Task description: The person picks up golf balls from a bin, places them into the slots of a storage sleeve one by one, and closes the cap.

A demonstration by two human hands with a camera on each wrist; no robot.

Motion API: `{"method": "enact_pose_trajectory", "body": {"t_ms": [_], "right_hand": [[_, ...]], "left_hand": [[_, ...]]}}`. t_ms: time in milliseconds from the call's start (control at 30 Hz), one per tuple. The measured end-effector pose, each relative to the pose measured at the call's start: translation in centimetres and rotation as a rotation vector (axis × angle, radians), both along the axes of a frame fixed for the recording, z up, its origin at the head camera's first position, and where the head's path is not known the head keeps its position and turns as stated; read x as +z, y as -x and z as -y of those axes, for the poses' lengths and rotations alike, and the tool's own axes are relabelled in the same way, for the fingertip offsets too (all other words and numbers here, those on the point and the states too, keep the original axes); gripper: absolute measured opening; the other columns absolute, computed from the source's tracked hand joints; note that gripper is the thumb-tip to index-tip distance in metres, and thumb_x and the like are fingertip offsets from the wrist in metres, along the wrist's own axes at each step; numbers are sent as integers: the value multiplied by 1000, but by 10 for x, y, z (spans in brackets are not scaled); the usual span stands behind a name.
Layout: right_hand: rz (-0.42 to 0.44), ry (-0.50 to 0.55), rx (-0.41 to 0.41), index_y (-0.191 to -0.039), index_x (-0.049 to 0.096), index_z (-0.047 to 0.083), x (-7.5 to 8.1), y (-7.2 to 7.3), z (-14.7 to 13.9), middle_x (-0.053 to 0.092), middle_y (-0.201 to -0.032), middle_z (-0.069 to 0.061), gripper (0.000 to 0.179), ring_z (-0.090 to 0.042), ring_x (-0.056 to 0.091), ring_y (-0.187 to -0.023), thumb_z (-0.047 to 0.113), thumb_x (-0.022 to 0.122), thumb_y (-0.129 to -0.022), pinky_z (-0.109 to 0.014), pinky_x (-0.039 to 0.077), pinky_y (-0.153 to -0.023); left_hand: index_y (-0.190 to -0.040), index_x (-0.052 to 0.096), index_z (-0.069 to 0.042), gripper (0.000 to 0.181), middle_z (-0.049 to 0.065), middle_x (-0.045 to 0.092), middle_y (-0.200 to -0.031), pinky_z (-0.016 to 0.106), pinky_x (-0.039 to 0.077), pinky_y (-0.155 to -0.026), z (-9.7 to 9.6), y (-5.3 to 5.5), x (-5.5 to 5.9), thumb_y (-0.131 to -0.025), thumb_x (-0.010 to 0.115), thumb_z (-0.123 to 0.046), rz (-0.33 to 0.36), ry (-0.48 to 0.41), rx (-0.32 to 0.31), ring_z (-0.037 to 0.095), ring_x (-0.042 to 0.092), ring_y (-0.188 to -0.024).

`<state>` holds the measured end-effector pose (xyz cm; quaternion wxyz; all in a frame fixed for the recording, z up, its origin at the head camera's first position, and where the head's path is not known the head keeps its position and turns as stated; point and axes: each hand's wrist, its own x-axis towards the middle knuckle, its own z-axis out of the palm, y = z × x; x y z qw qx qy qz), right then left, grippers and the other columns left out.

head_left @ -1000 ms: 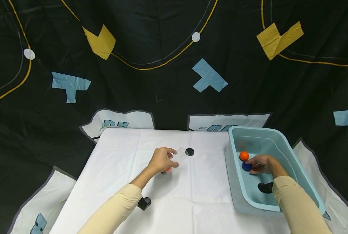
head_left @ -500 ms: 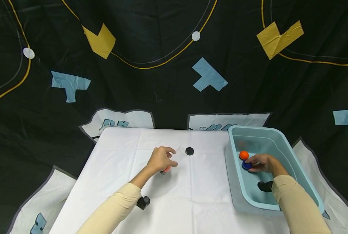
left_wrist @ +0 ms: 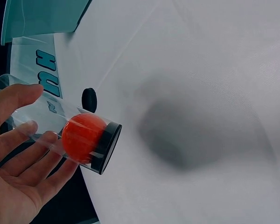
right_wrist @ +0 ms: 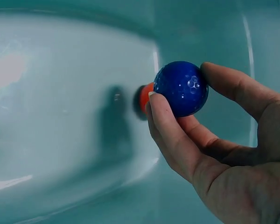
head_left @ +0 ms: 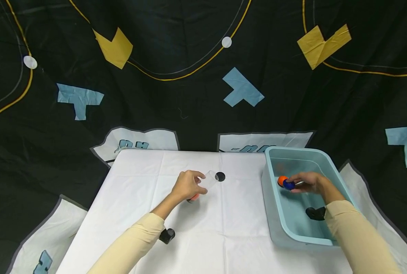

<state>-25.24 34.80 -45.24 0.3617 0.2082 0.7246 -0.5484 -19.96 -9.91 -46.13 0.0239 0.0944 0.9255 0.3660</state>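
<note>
My left hand (head_left: 186, 186) grips a clear tube (left_wrist: 46, 109) above the white table. Inside its lower end sits an orange ball (left_wrist: 83, 138), against a black end cap (left_wrist: 107, 148). The tube is tilted, and its other end looks uncapped. Over in the light blue tub (head_left: 275, 220), my right hand (head_left: 307, 182) pinches a blue golf ball (right_wrist: 181, 88) between thumb and fingertips, off the tub floor. Partly hidden behind that ball lies another orange ball (right_wrist: 146, 97) on the tub floor.
A loose black cap (head_left: 220, 176) lies on the white tablecloth (head_left: 244, 213) beyond the tube. Tub walls surround the right hand. A black camera part (head_left: 167, 236) shows beside the left sleeve. Behind the table hangs a black cloth (head_left: 189, 110) with taped shapes.
My right hand has raised the blue golf ball from the tub floor, so it now overlaps the orange ball in the head view. The left hand and tube are nearly still.
</note>
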Motion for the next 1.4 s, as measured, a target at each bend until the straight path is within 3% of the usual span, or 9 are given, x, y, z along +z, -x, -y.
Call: {"method": "enact_pose_trajectory", "body": {"t_ms": [167,467,833,1033,1267,1400], "right_hand": [[-36,-11,40,-146,25,-15,18,2,3,64,-109,-23,64,-23,75,-85,12,61,-100,-29,58,-88],[-185,9,169,-135,49,-10,49,3,15,72,-107,-8,47,-20,73,-95,21,60,-102,-33,58,-91],[-257,48,190,-136,49,-7,84,1,43,70,-107,-4,48,-16,71,-97,23,61,-102,-30,58,-91],[-276,59,197,-130,58,-6,94,1,62,71,-109,-6,43,-19,73,-100,23,65,-100,-28,59,-89],[-301,11,265,-142,45,-12,99,5,84,68,-122,-14,58,-18,72,-100,25,62,-101,-29,58,-91],[-309,16,253,-142,46,-12,99,4,96,64,-128,-20,58,-18,72,-99,24,63,-101,-32,56,-95]], "left_hand": [[-105,79,-11,41,11,77,-93,36,58,-79,-2,1,1,-66,91,-17,1,-1,1,20,72,-88],[-106,79,-11,42,11,78,-93,37,58,-80,-3,3,1,-66,91,-17,0,2,2,20,72,-88],[-107,79,-10,43,11,78,-94,38,58,-81,-6,3,1,-67,91,-17,13,1,1,21,72,-89],[-107,79,-11,42,13,77,-96,38,58,-81,-9,2,2,-67,91,-17,18,-2,-11,21,71,-90],[-105,79,-12,41,9,77,-93,37,59,-81,-9,1,4,-67,91,-16,2,3,-4,21,72,-90],[-105,79,-12,41,8,77,-92,37,58,-80,-9,1,3,-66,92,-16,-3,0,-7,20,72,-89]]}}
